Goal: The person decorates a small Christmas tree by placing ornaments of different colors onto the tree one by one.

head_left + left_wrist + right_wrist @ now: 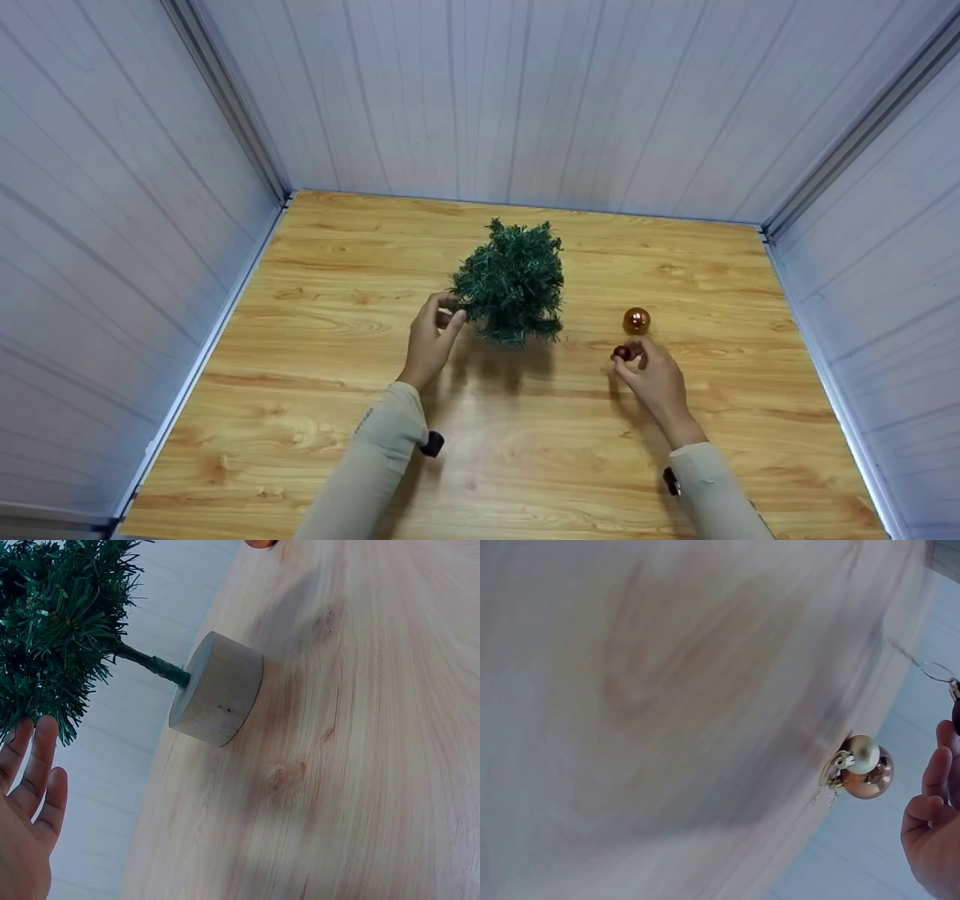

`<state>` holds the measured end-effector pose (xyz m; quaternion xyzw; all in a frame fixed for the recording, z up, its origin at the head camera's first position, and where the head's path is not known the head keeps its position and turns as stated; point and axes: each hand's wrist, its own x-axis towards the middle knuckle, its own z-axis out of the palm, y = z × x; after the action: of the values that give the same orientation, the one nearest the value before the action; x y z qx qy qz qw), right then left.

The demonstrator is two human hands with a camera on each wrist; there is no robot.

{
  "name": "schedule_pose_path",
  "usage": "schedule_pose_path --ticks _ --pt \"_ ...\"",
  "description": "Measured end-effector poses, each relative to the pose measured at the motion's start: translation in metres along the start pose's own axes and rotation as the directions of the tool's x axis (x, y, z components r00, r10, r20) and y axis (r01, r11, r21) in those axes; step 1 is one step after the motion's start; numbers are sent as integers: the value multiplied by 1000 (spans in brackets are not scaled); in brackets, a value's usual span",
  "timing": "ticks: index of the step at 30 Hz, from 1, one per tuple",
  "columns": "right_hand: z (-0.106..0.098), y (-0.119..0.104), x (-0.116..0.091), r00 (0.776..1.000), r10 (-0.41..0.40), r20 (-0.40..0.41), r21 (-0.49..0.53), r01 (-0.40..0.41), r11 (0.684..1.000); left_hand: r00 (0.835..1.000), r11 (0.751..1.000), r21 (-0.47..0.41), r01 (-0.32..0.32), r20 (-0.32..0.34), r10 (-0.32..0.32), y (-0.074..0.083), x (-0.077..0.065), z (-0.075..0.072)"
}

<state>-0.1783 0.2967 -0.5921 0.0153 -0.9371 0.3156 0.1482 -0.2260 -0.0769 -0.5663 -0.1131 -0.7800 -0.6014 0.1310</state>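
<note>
Dark red bauble (621,352) sits at the fingertips of the right hand (658,379), which pinches it between thumb and curled forefinger, held above the wooden tabletop (247,420). Just beyond that hand, a copper bauble (637,321) rests on the wood, and a pale gold bauble (864,754) is beside it. To the person's left of these stands a small green tree (514,285), upright on a round wooden base (221,694); the left hand (429,341) is at its near left side, its fingers reaching into the lowest needles.

Both sleeves run out of the head view at the bottom. In the right wrist view the frame edge cuts off most of the dark red bauble, leaving its cap and a thin string (905,653). Needles cover the left fingertips, so I cannot tell whether they grip a branch or only touch it. The pale gold bauble cannot be made out from the head, and the foliage hides the tree's base there. Farthest off is the panelled back wall (487,97).
</note>
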Motion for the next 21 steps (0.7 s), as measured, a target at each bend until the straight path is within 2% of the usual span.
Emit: schedule_pose_path --ticks 8,21 --pt "1 -6 3 998 -42 -37 43 44 998 1000 1000 14 5 2 -5 0 0 0" --pt "3 -14 6 998 32 -50 166 -23 986 1000 1000 8 6 -6 -6 0 1 0"
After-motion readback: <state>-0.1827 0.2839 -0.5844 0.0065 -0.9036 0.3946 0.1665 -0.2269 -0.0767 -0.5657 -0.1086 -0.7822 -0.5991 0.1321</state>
